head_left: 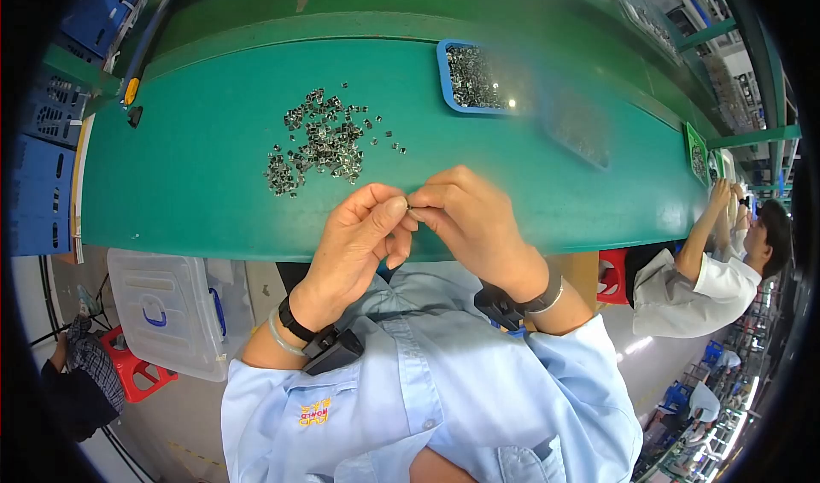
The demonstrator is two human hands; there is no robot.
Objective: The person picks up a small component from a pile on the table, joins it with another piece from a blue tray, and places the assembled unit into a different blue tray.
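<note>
My left hand (363, 231) and my right hand (474, 222) meet above the near part of the green table, with thumbs and index fingertips pinched together. Between the fingertips is a small dark part (410, 208), mostly covered by the fingers, so its exact shape cannot be made out. Just beyond my left hand lies a loose pile of small, shiny, square metal parts (329, 146), a few scattered to its right. Farther back stands a blue-rimmed tray (447, 81) filled with similar small metal pieces.
A blurred, see-through tray shape (576, 128) shows right of the blue tray. Green tabletop (188, 150) surrounds the pile. A clear lidded storage box (162, 304) stands below the table's left edge. At the right, another person (705, 286) works beside a green tray (696, 152).
</note>
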